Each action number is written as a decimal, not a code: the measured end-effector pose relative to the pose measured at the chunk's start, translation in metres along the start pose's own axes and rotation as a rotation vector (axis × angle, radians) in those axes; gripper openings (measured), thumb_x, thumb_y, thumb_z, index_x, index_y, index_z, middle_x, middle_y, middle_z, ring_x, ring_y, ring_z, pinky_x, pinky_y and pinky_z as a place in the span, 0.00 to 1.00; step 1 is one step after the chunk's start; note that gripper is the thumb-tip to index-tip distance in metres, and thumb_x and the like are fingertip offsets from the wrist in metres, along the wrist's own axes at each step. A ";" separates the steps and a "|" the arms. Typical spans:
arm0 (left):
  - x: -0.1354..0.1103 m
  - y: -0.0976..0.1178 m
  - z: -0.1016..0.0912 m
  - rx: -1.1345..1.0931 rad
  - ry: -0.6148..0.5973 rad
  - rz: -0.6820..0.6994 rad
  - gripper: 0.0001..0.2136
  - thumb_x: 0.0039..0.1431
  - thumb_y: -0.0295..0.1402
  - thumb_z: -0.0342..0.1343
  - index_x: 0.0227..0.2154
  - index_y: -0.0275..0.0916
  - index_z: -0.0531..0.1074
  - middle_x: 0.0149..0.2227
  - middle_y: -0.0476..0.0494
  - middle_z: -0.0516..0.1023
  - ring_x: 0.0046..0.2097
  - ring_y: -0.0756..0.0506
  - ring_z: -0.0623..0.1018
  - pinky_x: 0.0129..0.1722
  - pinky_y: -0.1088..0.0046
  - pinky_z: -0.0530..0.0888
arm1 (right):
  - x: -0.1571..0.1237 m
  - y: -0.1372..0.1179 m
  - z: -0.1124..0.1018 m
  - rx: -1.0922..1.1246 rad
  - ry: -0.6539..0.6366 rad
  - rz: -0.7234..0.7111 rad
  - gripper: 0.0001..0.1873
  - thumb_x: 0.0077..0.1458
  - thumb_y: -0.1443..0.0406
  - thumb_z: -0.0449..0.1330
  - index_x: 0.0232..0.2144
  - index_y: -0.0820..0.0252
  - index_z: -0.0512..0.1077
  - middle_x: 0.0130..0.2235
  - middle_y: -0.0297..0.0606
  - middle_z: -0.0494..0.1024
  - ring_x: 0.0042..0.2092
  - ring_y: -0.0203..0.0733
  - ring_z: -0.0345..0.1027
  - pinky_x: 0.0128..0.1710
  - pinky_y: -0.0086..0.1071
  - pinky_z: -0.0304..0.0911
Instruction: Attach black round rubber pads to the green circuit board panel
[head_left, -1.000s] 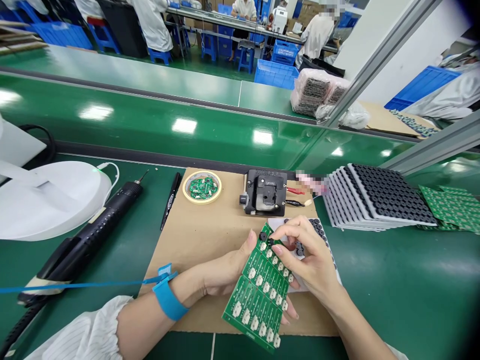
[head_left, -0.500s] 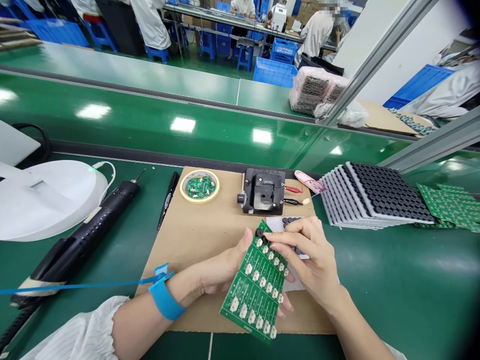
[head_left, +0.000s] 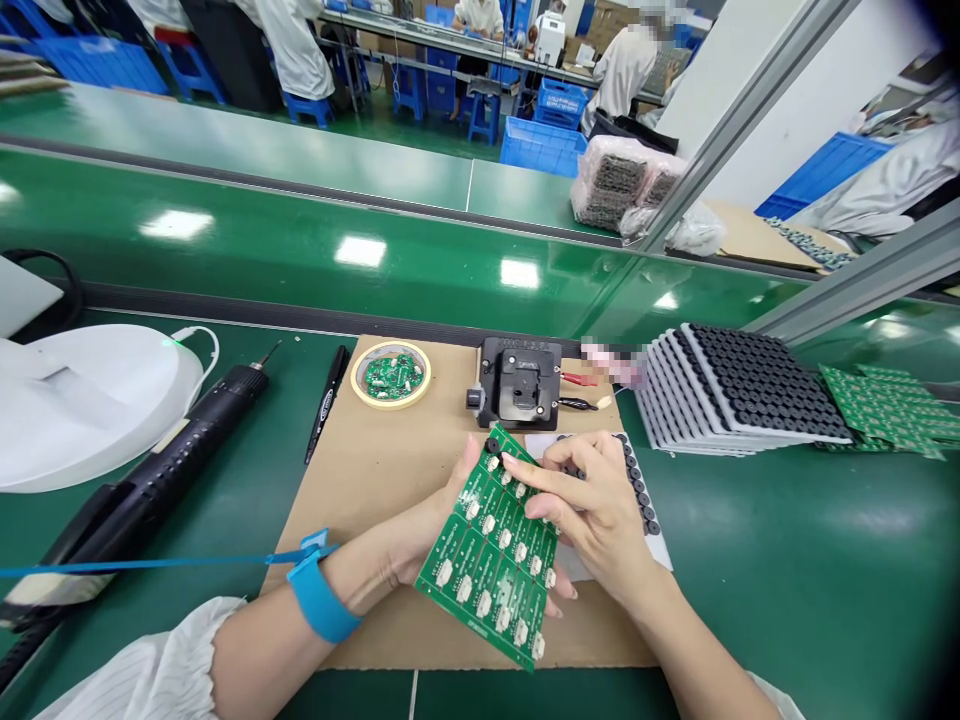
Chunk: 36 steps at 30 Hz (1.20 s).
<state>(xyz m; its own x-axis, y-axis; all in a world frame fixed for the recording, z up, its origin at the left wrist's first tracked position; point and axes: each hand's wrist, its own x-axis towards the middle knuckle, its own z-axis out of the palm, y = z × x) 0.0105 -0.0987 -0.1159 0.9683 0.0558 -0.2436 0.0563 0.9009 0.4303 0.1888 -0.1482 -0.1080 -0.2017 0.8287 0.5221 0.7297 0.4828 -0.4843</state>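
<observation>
My left hand (head_left: 439,505), a blue wrist strap on its wrist, holds a green circuit board panel (head_left: 487,545) from beneath and along its left edge. Rows of small white connectors stand on the tilted panel. A small black round part (head_left: 493,445) sits at its top corner. My right hand (head_left: 592,500) reaches over the panel. Its index fingertip touches the panel beside the black part, partly hiding another dark piece there, while its thumb is apart. Below the right hand lies a white sheet (head_left: 660,548) with rows of black round parts (head_left: 641,490), partly covered.
A black test fixture (head_left: 521,385) with red and black leads and a ring of tape (head_left: 391,375) holding small boards stand on cardboard (head_left: 360,470). At left lie a marker (head_left: 326,405) and an electric screwdriver (head_left: 172,470). Stacked foam trays (head_left: 757,385) and green boards (head_left: 892,410) are right.
The panel and both hands have shifted slightly left in view. My right thumb has moved apart from the index finger, and more of the sheet of black parts shows.
</observation>
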 end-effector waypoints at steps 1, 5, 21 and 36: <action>0.000 0.001 0.002 -0.002 0.009 0.015 0.42 0.49 0.72 0.41 0.45 0.38 0.77 0.38 0.31 0.79 0.49 0.24 0.74 0.58 0.38 0.56 | 0.000 0.001 -0.002 0.017 -0.008 0.020 0.16 0.66 0.56 0.50 0.50 0.45 0.73 0.34 0.36 0.69 0.37 0.41 0.58 0.38 0.38 0.50; 0.000 -0.001 -0.002 -0.072 0.051 0.089 0.41 0.50 0.70 0.44 0.52 0.40 0.72 0.39 0.32 0.79 0.46 0.27 0.75 0.52 0.41 0.64 | 0.002 0.017 -0.012 0.004 0.138 0.244 0.11 0.65 0.59 0.54 0.45 0.51 0.74 0.35 0.35 0.72 0.40 0.42 0.61 0.41 0.37 0.54; 0.008 -0.007 -0.053 -0.040 -0.063 0.129 0.52 0.46 0.73 0.43 0.59 0.29 0.63 0.51 0.23 0.73 0.50 0.30 0.74 0.55 0.49 0.62 | 0.004 0.044 -0.001 -0.454 -0.230 0.459 0.03 0.57 0.66 0.58 0.34 0.61 0.70 0.36 0.37 0.73 0.34 0.40 0.68 0.32 0.33 0.58; 0.004 -0.009 -0.030 0.058 0.059 0.172 0.46 0.53 0.68 0.44 0.59 0.30 0.64 0.46 0.27 0.77 0.48 0.29 0.76 0.55 0.47 0.64 | 0.003 0.004 0.006 0.359 0.140 0.318 0.04 0.58 0.65 0.57 0.33 0.59 0.71 0.28 0.31 0.64 0.29 0.34 0.56 0.29 0.29 0.53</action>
<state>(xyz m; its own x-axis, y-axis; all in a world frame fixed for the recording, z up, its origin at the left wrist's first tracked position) 0.0070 -0.0932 -0.1470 0.9489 0.2336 -0.2121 -0.0933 0.8498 0.5188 0.1876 -0.1420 -0.1124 0.1019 0.9168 0.3862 0.4651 0.2993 -0.8331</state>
